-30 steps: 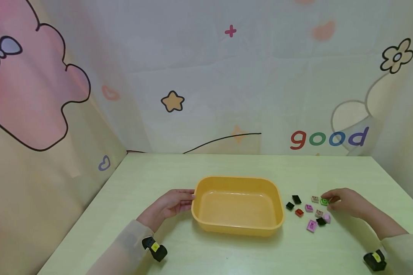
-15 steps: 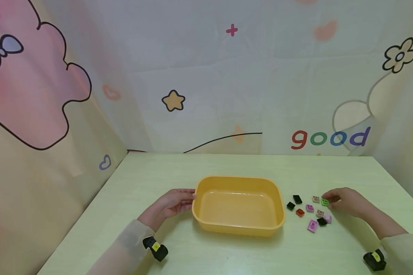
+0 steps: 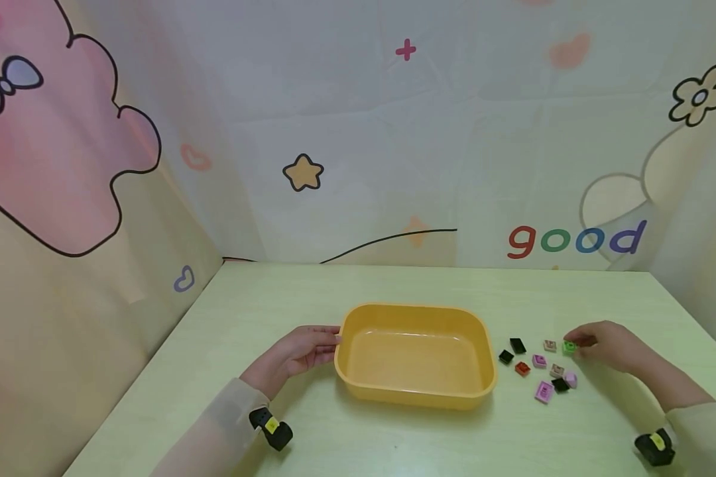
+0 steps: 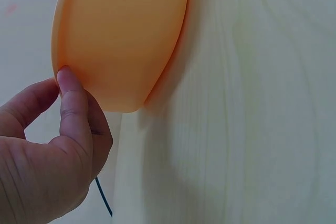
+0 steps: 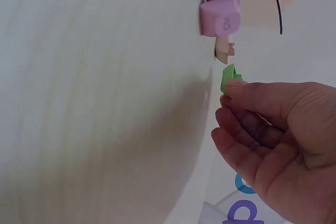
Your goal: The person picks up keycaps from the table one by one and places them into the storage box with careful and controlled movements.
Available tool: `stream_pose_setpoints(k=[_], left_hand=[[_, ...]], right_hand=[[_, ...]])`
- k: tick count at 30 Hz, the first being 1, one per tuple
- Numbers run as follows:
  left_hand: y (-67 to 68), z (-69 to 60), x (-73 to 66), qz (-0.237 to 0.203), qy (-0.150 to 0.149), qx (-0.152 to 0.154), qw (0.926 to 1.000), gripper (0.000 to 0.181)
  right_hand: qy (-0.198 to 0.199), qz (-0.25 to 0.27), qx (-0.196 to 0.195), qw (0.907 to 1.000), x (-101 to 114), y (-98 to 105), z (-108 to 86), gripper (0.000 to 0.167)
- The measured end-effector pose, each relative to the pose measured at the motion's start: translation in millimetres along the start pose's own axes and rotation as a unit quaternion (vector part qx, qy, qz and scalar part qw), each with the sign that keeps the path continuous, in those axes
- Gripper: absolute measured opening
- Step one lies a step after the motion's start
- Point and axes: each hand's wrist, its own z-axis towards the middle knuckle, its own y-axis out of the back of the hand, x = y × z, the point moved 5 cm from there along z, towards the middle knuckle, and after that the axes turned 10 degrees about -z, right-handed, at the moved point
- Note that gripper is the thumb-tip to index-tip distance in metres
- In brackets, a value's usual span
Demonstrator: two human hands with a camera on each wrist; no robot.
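Observation:
My left hand (image 3: pixel 295 354) pinches the left rim of a yellow plastic basin (image 3: pixel 417 397) between thumb and fingers. The left wrist view shows that hand (image 4: pixel 58 150) at the orange-looking end wall of the basin (image 4: pixel 126 35). Right of the basin, my right hand (image 3: pixel 611 348) pinches a small green keycap (image 3: pixel 569 347) at the far edge of a scattered group. In the right wrist view the thumb and index finger grip the green keycap (image 5: pixel 229 78), close to the table; whether it touches the surface I cannot tell. A pink keycap (image 5: pixel 220 17) stands just beyond it.
Several loose keycaps lie between basin and right hand, among them a black one (image 3: pixel 517 345), a red one (image 3: pixel 522 369), a large pink one (image 3: pixel 544 392) and a beige one (image 3: pixel 549 346). A printed curtain (image 3: pixel 358 132) hangs behind the pale table (image 3: pixel 274 291).
My right hand has shifted slightly right and away with the green keycap, widening the gap to the beige one. The left hand keeps its hold on the basin.

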Motion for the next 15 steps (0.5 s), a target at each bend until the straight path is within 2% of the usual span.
stream_pose_setpoints(k=[15], left_hand=[[0.7, 1.3, 0.4, -0.004, 0.000, 0.005, 1.0000, 0.043]], right_hand=[[0.003, -0.002, 0.001, 1.0000, -3, 18, -0.3, 0.028]])
